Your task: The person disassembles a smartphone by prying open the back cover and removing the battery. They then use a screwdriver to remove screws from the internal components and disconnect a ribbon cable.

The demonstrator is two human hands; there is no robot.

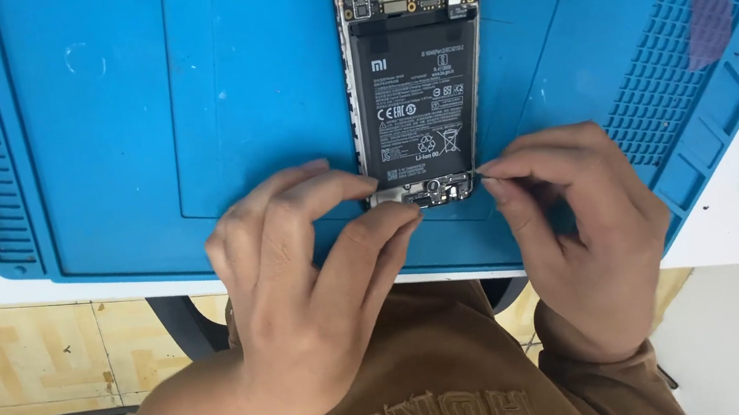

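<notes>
**Bottom board on an opened phone: go gentle here**

Head view, the only one I've got. The opened phone [416, 74] lies back-off on the blue repair mat [114, 129], black battery [417, 98] in the middle, green-and-metal boards at the top edge of the picture. The bottom end of the phone points at me, right at the near edge of the mat.

My left hand [305, 295] sits against the phone's bottom left corner, thumb and forefinger drawn together on the small lower board [431, 191], steadying it. My right hand [577, 225] is pinched closed on something very thin and metallic, tip touching the board's right end. Could be tweezers or a fine probe, I can't tell which; it's too small.

How I'd play it: keep the left fingers pressing flat so the frame doesn't skate off the mat, and work the tip low and shallow, away from the battery. Small levering moves, no stabbing. There's a purple smear [711, 10] on the mat's ridged section, well apart, not in the way.
</notes>
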